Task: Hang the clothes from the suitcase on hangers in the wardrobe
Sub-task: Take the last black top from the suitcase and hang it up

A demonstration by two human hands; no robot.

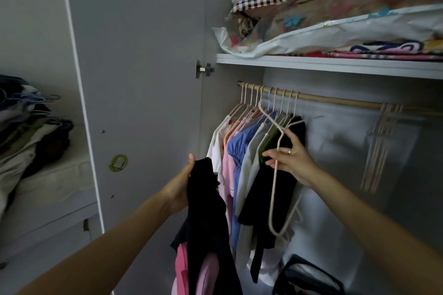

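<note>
My left hand [183,184] grips a black garment [208,223] that hangs down in front of the open wardrobe, with pink cloth [184,268] below it. My right hand [291,159] holds an empty cream hanger [275,187] tilted on its side, just in front of the hung clothes. On the wooden rail [335,100] hang several garments on cream hangers: white, pink, blue, grey, green and a black one [271,194] at the right end. A bunch of empty cream hangers [381,141] hangs farther right on the rail. No suitcase is in view.
The wardrobe door [143,79] stands open at the left. A shelf [335,66] above the rail bears folded bedding and a plastic bag. A heap of clothes with hangers [28,132] lies on a bed at the far left. A dark bag [309,278] sits on the wardrobe floor.
</note>
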